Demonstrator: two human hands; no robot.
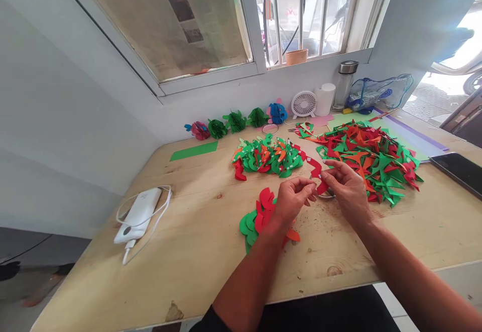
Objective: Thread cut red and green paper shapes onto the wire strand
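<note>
A curved red paper piece [314, 167] with small white patches is pinched at its lower end by my right hand [347, 187]. My left hand [294, 199] is just left of it, thumb and fingertips pressed together; whatever they hold is too small to make out. A roll of tape or ring [326, 194] lies partly hidden behind my right hand. Beyond my hands sits a pile of green, red and orange shapes with white patches [286, 157]. Under my left forearm lies another pile of red and green cut pieces [250, 224].
Jagged paper scraps [384, 161] are heaped at the right, near a black phone [457, 171]. A white power bank [138, 215] with its cable lies left. Along the wall stand folded paper figures [236, 121], a small fan [304, 104] and a glass bottle [344, 87].
</note>
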